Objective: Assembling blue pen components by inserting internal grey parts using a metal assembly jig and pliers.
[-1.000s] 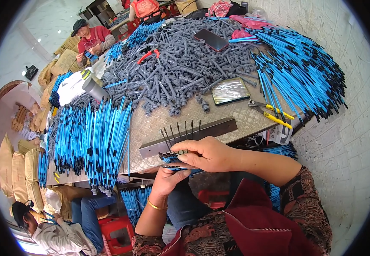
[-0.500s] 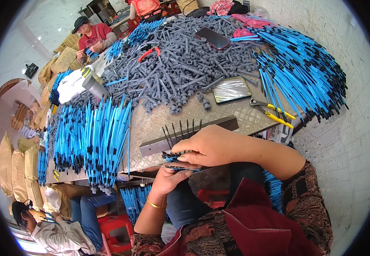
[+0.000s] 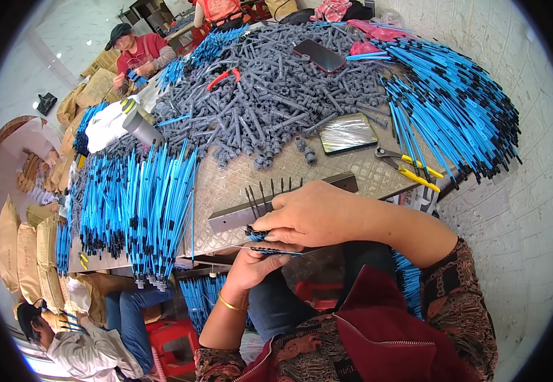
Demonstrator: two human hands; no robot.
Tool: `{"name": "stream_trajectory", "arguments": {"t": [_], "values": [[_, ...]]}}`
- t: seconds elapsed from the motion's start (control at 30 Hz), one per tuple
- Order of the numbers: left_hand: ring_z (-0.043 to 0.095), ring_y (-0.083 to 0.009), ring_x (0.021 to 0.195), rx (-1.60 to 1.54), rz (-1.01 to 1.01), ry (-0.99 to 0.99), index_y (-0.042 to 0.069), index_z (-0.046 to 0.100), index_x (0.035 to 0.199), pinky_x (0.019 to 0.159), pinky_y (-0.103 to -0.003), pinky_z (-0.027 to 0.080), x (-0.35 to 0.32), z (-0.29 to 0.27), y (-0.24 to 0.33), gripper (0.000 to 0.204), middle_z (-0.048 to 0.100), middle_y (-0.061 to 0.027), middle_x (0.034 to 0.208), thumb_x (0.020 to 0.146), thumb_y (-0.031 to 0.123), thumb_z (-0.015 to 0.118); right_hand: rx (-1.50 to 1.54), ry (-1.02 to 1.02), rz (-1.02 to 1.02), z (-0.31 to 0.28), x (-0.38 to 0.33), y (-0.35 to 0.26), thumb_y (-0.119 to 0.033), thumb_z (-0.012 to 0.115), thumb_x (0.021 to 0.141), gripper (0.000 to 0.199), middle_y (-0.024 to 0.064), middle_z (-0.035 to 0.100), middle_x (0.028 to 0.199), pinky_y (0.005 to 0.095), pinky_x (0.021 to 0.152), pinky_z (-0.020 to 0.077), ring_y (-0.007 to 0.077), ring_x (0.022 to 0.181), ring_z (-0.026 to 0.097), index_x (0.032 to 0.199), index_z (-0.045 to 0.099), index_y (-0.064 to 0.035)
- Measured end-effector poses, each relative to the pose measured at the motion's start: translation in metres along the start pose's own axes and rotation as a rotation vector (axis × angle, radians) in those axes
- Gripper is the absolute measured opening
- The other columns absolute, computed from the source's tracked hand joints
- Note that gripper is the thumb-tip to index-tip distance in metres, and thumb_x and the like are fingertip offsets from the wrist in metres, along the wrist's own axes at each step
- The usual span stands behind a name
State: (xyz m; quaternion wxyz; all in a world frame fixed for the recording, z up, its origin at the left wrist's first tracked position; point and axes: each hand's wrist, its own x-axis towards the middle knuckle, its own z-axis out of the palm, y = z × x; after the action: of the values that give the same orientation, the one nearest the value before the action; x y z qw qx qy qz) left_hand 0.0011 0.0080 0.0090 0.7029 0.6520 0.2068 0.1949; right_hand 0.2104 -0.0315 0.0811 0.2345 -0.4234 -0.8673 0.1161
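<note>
At the table's near edge my two hands meet over blue sticks with black ends. My right hand point(image 3: 311, 213) is closed, its fingers wrapped around a small bundle of blue sticks point(image 3: 257, 236) whose black tips stick out on the left. Just below it, my left hand point(image 3: 248, 270) is closed on a row of blue sticks point(image 3: 275, 252) between thumb and fingers. How many sticks each hand has is hidden. Right beyond the hands lies a dark metal bar point(image 3: 229, 219), from which several thin black rods point(image 3: 262, 190) stand up.
A large heap of grey plastic parts point(image 3: 257, 108) covers the table's middle. Blue sticks lie massed at left point(image 3: 139, 204) and right point(image 3: 455, 108). Yellow-handled pliers point(image 3: 420, 178), red-handled pliers point(image 3: 222, 79), a flat tin point(image 3: 348, 134), a phone point(image 3: 319, 56) and a tumbler point(image 3: 141, 126) lie around. Other people sit nearby.
My right hand has shifted very slightly at the bundle, and the row of sticks at my left hand has moved a little to the right. Both hands stay closed.
</note>
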Motion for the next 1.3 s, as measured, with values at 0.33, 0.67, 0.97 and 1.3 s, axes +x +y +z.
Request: {"name": "stream_trajectory", "arguments": {"t": [0.33, 0.67, 0.97, 1.3], "values": [[0.057, -0.0135, 0.099, -0.003, 0.055, -0.028, 0.001, 0.064, 0.103, 0.087, -0.029, 0.044, -0.004, -0.009, -0.012, 0.026, 0.065, -0.003, 0.102, 0.078, -0.004, 0.065, -0.113, 0.123, -0.033, 0.003, 0.001, -0.009, -0.027, 0.059, 0.084, 0.021, 0.0053, 0.052, 0.073, 0.0337, 0.047, 0.0449, 0.0236, 0.056, 0.057, 0.101, 0.062, -0.0155], [0.053, -0.0107, 0.101, 0.007, -0.005, -0.007, 0.003, 0.062, 0.108, 0.087, -0.028, 0.043, -0.006, -0.009, -0.014, 0.028, 0.061, -0.0003, 0.107, 0.081, -0.005, 0.063, -0.106, 0.075, 0.027, -0.001, 0.004, -0.018, -0.028, 0.057, 0.083, 0.019, 0.012, 0.056, 0.076, 0.0394, 0.054, 0.0485, 0.0306, 0.062, 0.061, 0.088, 0.06, -0.01], [0.053, -0.0113, 0.102, -0.067, 0.013, 0.016, 0.004, 0.062, 0.11, 0.089, -0.029, 0.043, -0.004, -0.003, -0.013, 0.03, 0.061, 0.0, 0.108, 0.082, -0.004, 0.063, 0.026, 0.166, 0.055, 0.018, 0.005, -0.001, -0.026, 0.056, 0.085, 0.025, 0.0097, 0.054, 0.077, 0.0381, 0.053, 0.0468, 0.0294, 0.062, 0.059, 0.107, 0.06, -0.0171], [0.053, -0.0121, 0.103, 0.012, 0.042, -0.022, 0.003, 0.063, 0.109, 0.089, -0.029, 0.042, -0.001, -0.003, -0.011, 0.027, 0.062, -0.0007, 0.107, 0.082, -0.002, 0.062, 0.094, 0.076, 0.055, 0.01, 0.009, 0.001, -0.026, 0.056, 0.085, 0.025, 0.0092, 0.056, 0.08, 0.0394, 0.06, 0.0476, 0.0302, 0.069, 0.059, 0.108, 0.063, -0.0182]]}}
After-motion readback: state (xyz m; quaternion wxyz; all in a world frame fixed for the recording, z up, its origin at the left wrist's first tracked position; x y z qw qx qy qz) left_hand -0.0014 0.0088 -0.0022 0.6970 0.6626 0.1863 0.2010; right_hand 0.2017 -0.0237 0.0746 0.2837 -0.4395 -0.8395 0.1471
